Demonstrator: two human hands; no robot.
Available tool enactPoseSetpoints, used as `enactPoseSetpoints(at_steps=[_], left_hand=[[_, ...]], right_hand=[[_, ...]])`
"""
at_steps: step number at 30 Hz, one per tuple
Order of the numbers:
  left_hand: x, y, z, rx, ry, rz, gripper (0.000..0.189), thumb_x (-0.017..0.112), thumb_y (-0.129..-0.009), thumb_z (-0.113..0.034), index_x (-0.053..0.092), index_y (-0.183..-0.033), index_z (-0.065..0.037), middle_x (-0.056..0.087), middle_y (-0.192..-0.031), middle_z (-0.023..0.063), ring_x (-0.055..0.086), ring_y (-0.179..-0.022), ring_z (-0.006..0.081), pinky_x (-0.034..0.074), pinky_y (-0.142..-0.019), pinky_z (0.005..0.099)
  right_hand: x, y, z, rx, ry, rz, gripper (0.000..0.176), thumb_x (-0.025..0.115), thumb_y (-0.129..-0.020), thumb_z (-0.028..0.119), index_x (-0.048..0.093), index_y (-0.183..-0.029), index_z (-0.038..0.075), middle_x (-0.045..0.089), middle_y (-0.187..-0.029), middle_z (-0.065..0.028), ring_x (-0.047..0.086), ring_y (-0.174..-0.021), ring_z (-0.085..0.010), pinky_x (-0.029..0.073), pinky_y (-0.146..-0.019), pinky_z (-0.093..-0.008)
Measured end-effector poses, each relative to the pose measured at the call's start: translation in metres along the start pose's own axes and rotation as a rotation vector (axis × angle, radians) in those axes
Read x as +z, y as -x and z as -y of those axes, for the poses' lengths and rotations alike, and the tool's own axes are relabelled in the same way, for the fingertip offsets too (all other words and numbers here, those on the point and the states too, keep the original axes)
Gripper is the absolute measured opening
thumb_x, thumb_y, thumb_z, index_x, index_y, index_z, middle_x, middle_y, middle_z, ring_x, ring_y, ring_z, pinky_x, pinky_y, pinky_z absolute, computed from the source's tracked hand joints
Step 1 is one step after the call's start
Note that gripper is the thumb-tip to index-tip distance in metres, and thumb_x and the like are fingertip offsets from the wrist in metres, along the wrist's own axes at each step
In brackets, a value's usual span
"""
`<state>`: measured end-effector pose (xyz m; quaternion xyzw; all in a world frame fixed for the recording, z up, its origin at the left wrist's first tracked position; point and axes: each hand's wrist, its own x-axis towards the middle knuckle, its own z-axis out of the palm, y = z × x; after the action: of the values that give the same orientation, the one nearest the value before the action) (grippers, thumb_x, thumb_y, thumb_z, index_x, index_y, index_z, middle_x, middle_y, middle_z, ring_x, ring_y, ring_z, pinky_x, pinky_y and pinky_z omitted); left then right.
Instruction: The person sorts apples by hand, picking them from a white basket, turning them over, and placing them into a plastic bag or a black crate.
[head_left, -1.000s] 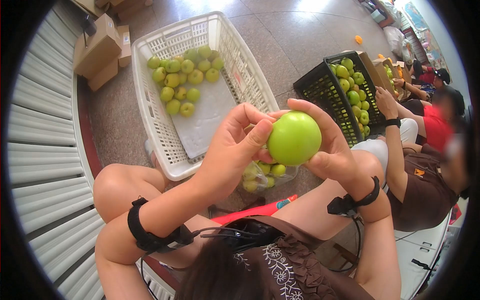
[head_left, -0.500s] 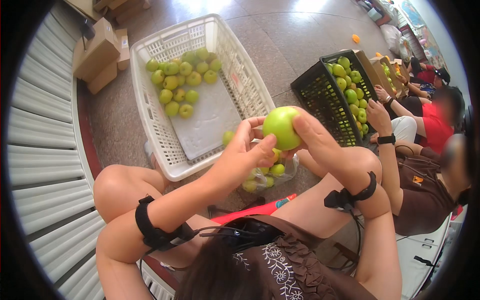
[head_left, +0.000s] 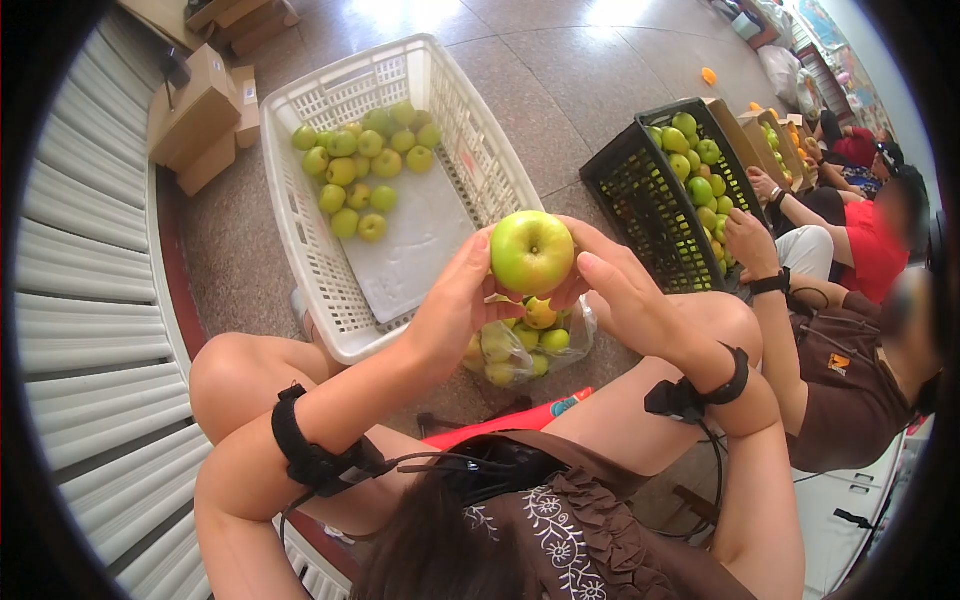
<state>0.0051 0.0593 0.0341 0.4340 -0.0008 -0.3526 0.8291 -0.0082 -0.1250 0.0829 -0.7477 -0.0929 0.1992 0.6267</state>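
A green apple [head_left: 531, 250] is held up between both hands, its dimpled end facing me. My left hand [head_left: 462, 290] cups it from the left, fingers curled beneath. From the other side my right hand [head_left: 615, 275] grips it, with its fingertips partly hidden behind the fruit. Below my hands lies a clear plastic bag [head_left: 575, 345] holding several apples. Just beyond stands a white slatted crate [head_left: 300, 270], with many green apples [head_left: 370, 145] gathered at its far end on a pale liner [head_left: 400, 260].
To the right, a black crate [head_left: 625, 190] full of green apples stands near other people, one with a hand [head_left: 750, 240] beside it. Cardboard boxes [head_left: 195, 110] sit at the left, next to a white ribbed radiator [head_left: 100, 330]. A red item [head_left: 490, 425] lies between my knees.
The apple has been turned so its dimpled end shows, and has shifted slightly left. My left hand has closed in around its side.
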Motion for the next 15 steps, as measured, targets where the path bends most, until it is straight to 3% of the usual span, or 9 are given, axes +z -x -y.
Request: enactPoseSetpoints(at_steps=[4, 7, 13, 15], left_hand=[[0.0007, -0.0001, 0.0, 0.003, -0.02, 0.001, 0.04, 0.025, -0.095, -0.041, 0.04, -0.118, -0.013, 0.05, -0.111, 0.0025, 0.048, -0.095, 0.0117, 0.043, -0.077, 0.0294], [-0.0032, -0.003, 0.0021, -0.049, 0.031, -0.011, 0.045, 0.023, -0.095, -0.044, 0.043, -0.116, -0.011, 0.051, -0.11, 0.004, 0.049, -0.095, 0.0129, 0.043, -0.077, 0.0298], [-0.0014, 0.0011, 0.0015, -0.188, 0.013, -0.022, 0.062, 0.019, -0.09, -0.057, 0.05, -0.111, -0.008, 0.057, -0.1, 0.0063, 0.055, -0.086, 0.0154, 0.046, -0.067, 0.0309], [-0.0017, 0.0014, 0.0038, -0.21, -0.036, -0.052, 0.066, 0.018, -0.088, -0.061, 0.05, -0.111, -0.008, 0.058, -0.099, 0.0065, 0.056, -0.085, 0.0154, 0.047, -0.065, 0.0302]], right_hand=[[0.0014, -0.0007, -0.0071, -0.048, 0.019, -0.038, 0.041, 0.037, -0.091, 0.02, 0.037, -0.125, -0.003, 0.057, -0.088, -0.0095, 0.056, -0.076, -0.0135, 0.046, -0.068, -0.0273], [0.0012, -0.0008, -0.0091, -0.025, 0.068, -0.07, 0.036, 0.044, -0.09, 0.023, 0.044, -0.113, -0.004, 0.058, -0.079, -0.0096, 0.055, -0.07, -0.0138, 0.045, -0.064, -0.0277], [-0.0055, 0.0011, -0.0023, -0.011, 0.555, 0.038, 0.039, 0.054, -0.084, 0.038, 0.048, -0.089, 0.0, 0.056, -0.071, -0.0106, 0.054, -0.064, -0.0167, 0.043, -0.059, -0.0298], [-0.004, 0.0014, -0.0013, 0.054, 0.535, 0.092, 0.042, 0.055, -0.083, 0.04, 0.048, -0.096, 0.001, 0.056, -0.074, -0.0113, 0.055, -0.065, -0.0189, 0.043, -0.061, -0.0304]])
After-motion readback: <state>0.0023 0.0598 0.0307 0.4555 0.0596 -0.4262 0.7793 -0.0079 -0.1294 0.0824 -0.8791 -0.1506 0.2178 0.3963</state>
